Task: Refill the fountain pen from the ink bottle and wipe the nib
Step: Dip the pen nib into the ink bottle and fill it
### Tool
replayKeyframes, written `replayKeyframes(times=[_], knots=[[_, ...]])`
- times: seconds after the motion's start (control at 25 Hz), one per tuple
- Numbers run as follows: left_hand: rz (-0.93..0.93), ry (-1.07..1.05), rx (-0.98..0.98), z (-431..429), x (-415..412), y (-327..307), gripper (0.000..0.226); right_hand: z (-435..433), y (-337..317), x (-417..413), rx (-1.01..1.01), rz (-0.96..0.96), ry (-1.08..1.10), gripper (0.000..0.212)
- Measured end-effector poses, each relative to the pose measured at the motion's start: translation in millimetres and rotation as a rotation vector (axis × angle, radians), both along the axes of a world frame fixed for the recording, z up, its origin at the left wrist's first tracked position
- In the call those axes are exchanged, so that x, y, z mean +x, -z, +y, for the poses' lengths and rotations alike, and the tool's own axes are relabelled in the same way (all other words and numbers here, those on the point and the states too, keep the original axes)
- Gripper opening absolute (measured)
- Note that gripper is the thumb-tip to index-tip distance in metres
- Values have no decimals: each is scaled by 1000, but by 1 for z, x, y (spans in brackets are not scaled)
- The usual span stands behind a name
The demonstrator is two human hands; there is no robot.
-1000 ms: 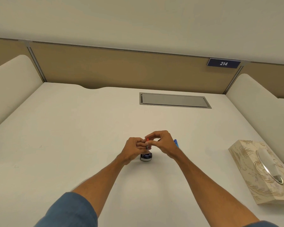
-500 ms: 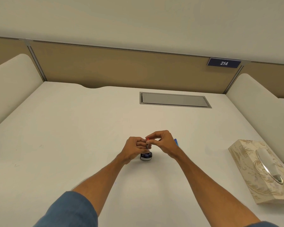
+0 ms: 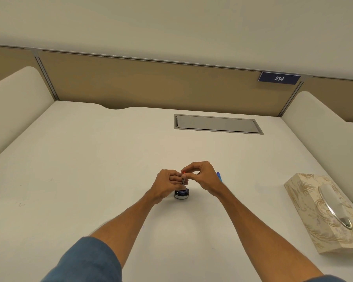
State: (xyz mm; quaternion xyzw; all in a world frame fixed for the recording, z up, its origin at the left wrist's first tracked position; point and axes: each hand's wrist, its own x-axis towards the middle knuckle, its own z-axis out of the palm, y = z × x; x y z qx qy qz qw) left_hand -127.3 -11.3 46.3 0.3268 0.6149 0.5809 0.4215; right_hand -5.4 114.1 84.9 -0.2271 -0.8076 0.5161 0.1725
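The left hand (image 3: 167, 185) and right hand (image 3: 203, 178) met above the ink bottle (image 3: 182, 194), which stood on the white worktop (image 3: 90, 169) directly under the fingers. Both sets of fingers pinched the upright fountain pen (image 3: 183, 180), its lower end dipping into the bottle. A patterned tissue box (image 3: 322, 216) lay well to their right.

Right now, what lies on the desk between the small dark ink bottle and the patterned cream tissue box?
In the head view, between ink bottle and tissue box: the right hand, a blue object behind it, then bare white desk.
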Motion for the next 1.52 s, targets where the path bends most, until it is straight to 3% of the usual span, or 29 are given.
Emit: replayKeyframes(times=[1.52], knots=[[-8, 11, -1, 1, -1, 0, 32, 1, 2, -3, 40, -40, -20, 12]])
